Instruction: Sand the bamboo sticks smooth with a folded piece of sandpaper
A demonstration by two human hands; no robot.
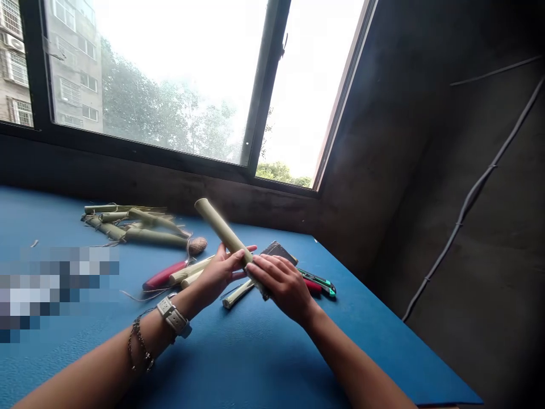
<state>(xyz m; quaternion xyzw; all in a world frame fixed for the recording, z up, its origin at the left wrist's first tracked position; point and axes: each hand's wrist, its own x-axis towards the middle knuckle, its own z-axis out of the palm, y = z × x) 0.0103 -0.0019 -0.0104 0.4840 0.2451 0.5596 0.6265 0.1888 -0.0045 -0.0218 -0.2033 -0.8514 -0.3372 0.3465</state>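
Observation:
Both hands hold one pale green bamboo tube (219, 227) tilted up to the left above the blue table (255, 352). My left hand (221, 271), with a white watch and a chain bracelet on the wrist, grips the tube from the left side. My right hand (283, 285) wraps over its lower end. Below the hands lie other short pale sticks (191, 271) and a red-handled tool (164, 275).
A bundle of green bamboo pieces (128, 224) and a ball of twine (197, 245) lie at the back left. A green utility knife (319, 281) and a dark block (279, 251) sit right of the hands. A window runs behind; a dark concrete wall stands right.

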